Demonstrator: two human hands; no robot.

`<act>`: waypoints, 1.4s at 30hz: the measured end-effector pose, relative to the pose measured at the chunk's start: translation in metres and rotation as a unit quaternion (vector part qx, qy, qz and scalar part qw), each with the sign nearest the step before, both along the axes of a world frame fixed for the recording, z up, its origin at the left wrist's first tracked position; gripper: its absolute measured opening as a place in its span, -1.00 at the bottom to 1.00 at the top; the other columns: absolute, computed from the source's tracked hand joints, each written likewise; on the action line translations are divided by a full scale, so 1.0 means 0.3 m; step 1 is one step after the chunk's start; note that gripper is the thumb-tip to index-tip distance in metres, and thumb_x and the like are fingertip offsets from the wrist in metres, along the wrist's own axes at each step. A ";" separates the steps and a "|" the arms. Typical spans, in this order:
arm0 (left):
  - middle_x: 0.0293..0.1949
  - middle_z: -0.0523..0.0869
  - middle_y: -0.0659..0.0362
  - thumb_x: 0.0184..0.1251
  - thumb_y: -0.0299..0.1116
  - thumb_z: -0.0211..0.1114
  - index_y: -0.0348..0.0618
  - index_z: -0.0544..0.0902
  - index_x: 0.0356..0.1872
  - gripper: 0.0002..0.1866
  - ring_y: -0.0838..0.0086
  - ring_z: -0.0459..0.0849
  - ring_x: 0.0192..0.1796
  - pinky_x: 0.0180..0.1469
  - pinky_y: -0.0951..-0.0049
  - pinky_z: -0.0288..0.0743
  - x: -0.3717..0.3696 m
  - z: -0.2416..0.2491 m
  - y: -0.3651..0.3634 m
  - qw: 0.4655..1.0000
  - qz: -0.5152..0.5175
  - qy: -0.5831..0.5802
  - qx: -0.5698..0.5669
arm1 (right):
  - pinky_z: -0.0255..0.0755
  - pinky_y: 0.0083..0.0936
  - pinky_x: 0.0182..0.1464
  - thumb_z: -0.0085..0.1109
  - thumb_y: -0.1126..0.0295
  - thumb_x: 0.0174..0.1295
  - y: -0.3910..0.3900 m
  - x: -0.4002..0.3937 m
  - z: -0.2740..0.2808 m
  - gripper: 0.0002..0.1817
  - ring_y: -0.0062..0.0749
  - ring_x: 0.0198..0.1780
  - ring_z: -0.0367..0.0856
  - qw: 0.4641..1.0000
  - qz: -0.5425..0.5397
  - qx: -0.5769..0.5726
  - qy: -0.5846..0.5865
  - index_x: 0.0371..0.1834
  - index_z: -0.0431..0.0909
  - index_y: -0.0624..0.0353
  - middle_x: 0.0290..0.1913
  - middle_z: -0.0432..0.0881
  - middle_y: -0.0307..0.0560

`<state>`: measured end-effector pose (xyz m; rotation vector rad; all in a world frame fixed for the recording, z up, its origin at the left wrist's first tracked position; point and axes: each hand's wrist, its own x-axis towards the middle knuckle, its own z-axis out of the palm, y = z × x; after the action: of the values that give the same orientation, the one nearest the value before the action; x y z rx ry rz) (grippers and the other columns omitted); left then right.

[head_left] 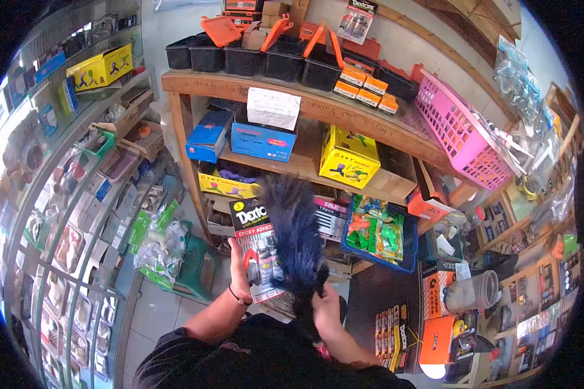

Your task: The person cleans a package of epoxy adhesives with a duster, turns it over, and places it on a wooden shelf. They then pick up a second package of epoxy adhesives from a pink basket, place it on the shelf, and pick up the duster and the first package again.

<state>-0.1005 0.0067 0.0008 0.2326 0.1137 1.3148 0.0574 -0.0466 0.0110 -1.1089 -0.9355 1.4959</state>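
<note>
My left hand holds a carded pack of epoxy adhesive upright by its left edge, the fingers partly hidden behind the card. In my right hand, closed around its lower end, is a dark, fluffy feather duster. The duster's feathers point up and cover the right part of the pack. Both things are in front of my chest, before the wooden shelf. On the dark surface to the right of my right hand lie several similar carded packs in a row.
A wooden shelf carries black bins, a yellow box, a blue box and a pink basket. Below it sits a blue tray of bagged colourful items. A glass display case curves along the left.
</note>
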 end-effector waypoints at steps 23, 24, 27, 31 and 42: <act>0.16 0.37 0.01 0.04 0.42 -0.16 -0.17 0.19 0.24 -0.08 0.14 0.44 0.10 0.16 0.09 0.28 -0.006 -0.006 0.032 0.994 -0.062 -0.051 0.077 | 0.31 -0.61 -0.19 0.09 0.25 0.20 -0.026 -0.030 -0.001 -0.71 -0.64 -0.29 0.40 0.983 0.132 0.019 -0.128 -0.19 0.48 0.27 -0.31 0.54 -0.24; 0.15 0.38 0.00 0.05 0.41 -0.16 -0.17 0.21 0.23 -0.09 0.15 0.44 0.10 0.16 0.09 0.29 -0.009 0.014 0.024 0.991 -0.044 -0.096 0.079 | 0.33 -0.61 -0.21 0.08 0.26 0.20 -0.004 -0.024 0.012 -0.71 -0.63 -0.30 0.42 0.988 0.110 -0.019 -0.103 -0.18 0.47 0.28 -0.30 0.55 -0.23; 0.11 0.42 0.00 0.10 0.36 -0.14 -0.18 0.24 0.21 -0.15 0.17 0.44 0.11 0.12 0.09 0.34 -0.018 -0.017 0.028 0.996 -0.018 -0.082 0.009 | 0.39 -0.60 -0.25 0.05 0.35 0.22 0.016 -0.002 -0.004 -0.75 -0.60 -0.33 0.49 0.998 0.050 -0.045 0.008 -0.12 0.44 0.27 -0.27 0.58 -0.22; 0.25 0.23 -0.01 0.08 0.33 -0.06 -0.13 0.10 0.28 -0.12 0.09 0.33 0.19 0.10 -0.08 0.31 0.005 0.015 0.055 0.993 -0.040 0.109 0.035 | 0.34 -0.63 -0.19 0.06 0.33 0.22 -0.030 -0.032 -0.013 -0.76 -0.63 -0.27 0.46 0.980 0.157 -0.001 -0.121 -0.12 0.46 0.24 -0.24 0.57 -0.25; 0.14 0.37 -0.07 0.14 0.30 -0.11 -0.18 0.18 0.23 -0.18 0.08 0.45 0.07 -0.05 0.02 0.47 0.028 -0.090 0.136 0.994 -0.093 -0.048 0.013 | 0.32 -0.62 -0.12 0.07 0.38 0.20 -0.030 -0.044 0.052 -0.76 -0.65 -0.22 0.43 0.983 0.063 -0.126 -0.120 -0.09 0.46 0.22 -0.19 0.55 -0.28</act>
<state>-0.0921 0.0476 -0.0262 0.1972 -0.0075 1.1406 0.0442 -0.0555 0.0266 -1.4617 -1.0169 1.6415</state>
